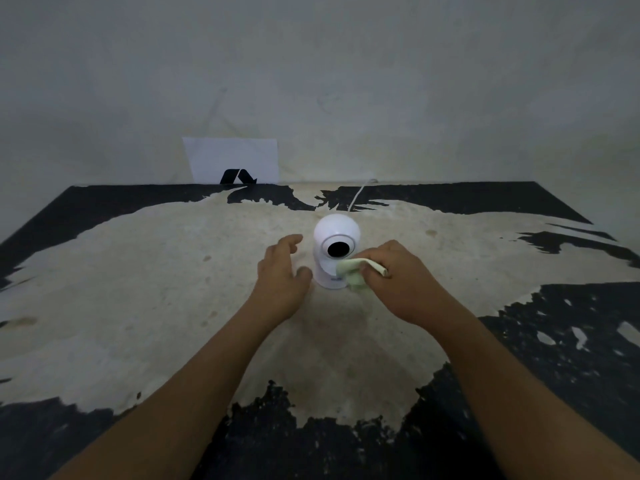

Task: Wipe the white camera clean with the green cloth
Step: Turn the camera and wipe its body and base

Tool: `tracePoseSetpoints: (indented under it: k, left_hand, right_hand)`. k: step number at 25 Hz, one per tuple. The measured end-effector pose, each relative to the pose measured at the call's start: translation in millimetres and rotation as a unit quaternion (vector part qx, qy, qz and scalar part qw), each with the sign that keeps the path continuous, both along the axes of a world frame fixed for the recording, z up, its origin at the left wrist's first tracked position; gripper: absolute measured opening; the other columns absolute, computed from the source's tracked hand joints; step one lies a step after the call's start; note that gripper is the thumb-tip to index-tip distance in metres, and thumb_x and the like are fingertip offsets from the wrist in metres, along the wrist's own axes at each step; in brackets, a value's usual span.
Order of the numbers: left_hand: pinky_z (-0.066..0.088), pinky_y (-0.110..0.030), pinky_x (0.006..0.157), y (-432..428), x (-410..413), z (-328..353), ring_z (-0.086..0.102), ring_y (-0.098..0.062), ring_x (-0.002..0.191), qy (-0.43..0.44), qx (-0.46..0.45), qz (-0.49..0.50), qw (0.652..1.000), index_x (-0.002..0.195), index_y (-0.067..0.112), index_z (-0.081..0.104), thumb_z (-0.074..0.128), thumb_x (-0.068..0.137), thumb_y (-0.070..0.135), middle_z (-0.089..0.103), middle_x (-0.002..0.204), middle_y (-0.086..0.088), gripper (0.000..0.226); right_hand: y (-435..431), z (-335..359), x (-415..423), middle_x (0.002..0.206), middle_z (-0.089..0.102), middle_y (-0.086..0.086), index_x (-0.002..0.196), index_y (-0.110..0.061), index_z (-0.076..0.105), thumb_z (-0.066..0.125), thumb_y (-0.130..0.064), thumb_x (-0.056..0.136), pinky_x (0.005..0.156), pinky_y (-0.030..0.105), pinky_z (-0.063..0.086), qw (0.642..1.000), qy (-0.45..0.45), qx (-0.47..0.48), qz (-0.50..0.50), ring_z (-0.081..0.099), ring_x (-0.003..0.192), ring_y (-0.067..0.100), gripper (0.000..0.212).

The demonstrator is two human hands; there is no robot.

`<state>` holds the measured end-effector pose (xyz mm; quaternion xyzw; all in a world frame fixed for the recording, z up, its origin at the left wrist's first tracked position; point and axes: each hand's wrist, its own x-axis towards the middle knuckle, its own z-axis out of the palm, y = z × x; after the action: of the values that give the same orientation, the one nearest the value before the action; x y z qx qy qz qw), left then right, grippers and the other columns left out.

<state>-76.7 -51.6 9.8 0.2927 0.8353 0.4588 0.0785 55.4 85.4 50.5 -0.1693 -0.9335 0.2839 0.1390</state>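
The white camera (pixel 334 237) stands upright in the middle of the table, a round head with a black lens facing me on a short base. My right hand (pixel 398 278) is closed around the folded green cloth (pixel 353 273), which presses against the right front of the camera's base. My left hand (pixel 282 273) hovers just left of the base with fingers spread and curved, its thumb close to the base; contact is unclear. A white cable (pixel 358 195) runs from behind the camera to the table's back edge.
The table (pixel 156 306) has a worn black top with a large pale bare patch. A white sheet of paper (pixel 232 161) with a black mark leans against the wall at the back left. The wall rises right behind the table.
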Motion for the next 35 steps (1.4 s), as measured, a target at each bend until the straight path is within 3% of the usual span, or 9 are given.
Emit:
tracePoseSetpoints:
  k: [2, 4, 8, 12, 15, 19, 23, 28, 35]
  left_hand:
    - [0.046, -0.031, 0.086, -14, 13, 13, 0.052, -0.020, 0.110, -0.061, 0.105, -0.026, 0.992, 0.125, 0.027, 0.045, 0.054, 0.090, 0.029, 0.050, 0.123, -0.002, 0.036]
    - [0.048, -0.020, 0.072, -18, 23, 21, 0.057, -0.012, 0.097, -0.113, 0.112, -0.095, 0.983, 0.117, 0.024, 0.053, 0.060, 0.087, 0.033, 0.058, 0.112, 0.002, 0.032]
    - [0.053, -0.027, 0.065, -15, 21, 15, 0.062, -0.013, 0.074, -0.045, 0.094, -0.094, 0.990, 0.091, 0.016, 0.065, 0.066, 0.084, 0.020, 0.068, 0.089, -0.006, 0.009]
    - [0.050, -0.034, 0.081, -1, 2, 1, 0.060, -0.018, 0.092, 0.015, 0.084, -0.028, 0.996, 0.100, 0.014, 0.063, 0.064, 0.083, 0.019, 0.061, 0.104, 0.000, 0.018]
    - [0.051, -0.035, 0.076, 11, -3, -1, 0.062, -0.019, 0.087, -0.031, 0.097, -0.028, 0.994, 0.096, 0.016, 0.064, 0.064, 0.083, 0.021, 0.067, 0.097, -0.003, 0.014]
    - [0.046, -0.025, 0.063, 16, -4, -3, 0.059, -0.015, 0.079, -0.048, 0.110, 0.000, 0.993, 0.092, 0.014, 0.055, 0.069, 0.079, 0.023, 0.064, 0.088, 0.001, 0.021]
    - [0.047, -0.023, 0.068, 23, -6, -1, 0.058, -0.009, 0.086, -0.061, 0.098, -0.021, 0.993, 0.105, 0.019, 0.049, 0.076, 0.072, 0.025, 0.059, 0.100, 0.005, 0.043]
    - [0.046, -0.022, 0.064, 41, 2, -2, 0.058, -0.009, 0.087, -0.049, 0.107, 0.003, 0.993, 0.107, 0.023, 0.041, 0.082, 0.062, 0.039, 0.057, 0.108, 0.000, 0.063]
    - [0.049, -0.026, 0.073, 35, 2, -11, 0.058, -0.015, 0.096, -0.046, 0.105, -0.012, 0.993, 0.114, 0.022, 0.043, 0.074, 0.073, 0.035, 0.056, 0.114, 0.000, 0.052]
  right_hand:
    - [-6, -1, 0, 0.090, 0.066, 0.002, 0.104, -0.019, 0.071, 0.051, -0.016, 0.093, 0.067, 0.029, 0.040, 0.998, 0.033, -0.052, 0.011, 0.057, 0.080, 0.016, 0.022]
    - [-11, 1, -2, 0.081, 0.070, 0.001, 0.095, -0.018, 0.072, 0.059, -0.016, 0.089, 0.061, 0.028, 0.047, 0.992, 0.066, -0.110, 0.013, 0.061, 0.068, 0.012, 0.015]
    - [-9, 0, -11, 0.079, 0.071, -0.001, 0.089, -0.018, 0.072, 0.068, -0.021, 0.083, 0.067, 0.030, 0.052, 0.982, 0.071, -0.177, -0.003, 0.063, 0.070, 0.010, 0.007]
    - [8, 11, -32, 0.104, 0.066, -0.004, 0.106, -0.022, 0.066, 0.057, -0.033, 0.091, 0.077, 0.025, 0.045, 0.969, 0.139, -0.180, -0.097, 0.058, 0.084, 0.006, 0.021]
    - [12, 13, -51, 0.125, 0.059, -0.005, 0.122, -0.029, 0.060, 0.053, -0.038, 0.092, 0.095, 0.033, 0.045, 0.972, 0.109, -0.198, -0.068, 0.058, 0.108, 0.014, 0.032]
    - [16, 7, -56, 0.115, 0.061, -0.008, 0.113, -0.028, 0.064, 0.058, -0.035, 0.089, 0.098, 0.041, 0.048, 0.965, 0.121, -0.228, -0.051, 0.058, 0.110, 0.015, 0.025]
    - [16, 3, -55, 0.112, 0.061, -0.010, 0.111, -0.030, 0.064, 0.060, -0.035, 0.088, 0.098, 0.044, 0.049, 0.961, 0.128, -0.242, -0.042, 0.059, 0.107, 0.017, 0.023]
    - [15, 3, -55, 0.115, 0.059, -0.010, 0.117, -0.027, 0.061, 0.058, -0.035, 0.090, 0.098, 0.042, 0.049, 0.965, 0.124, -0.226, -0.041, 0.058, 0.108, 0.016, 0.029]
    - [19, 0, -55, 0.114, 0.060, -0.011, 0.117, -0.029, 0.063, 0.059, -0.037, 0.089, 0.098, 0.044, 0.049, 0.966, 0.130, -0.219, -0.040, 0.059, 0.108, 0.015, 0.029]
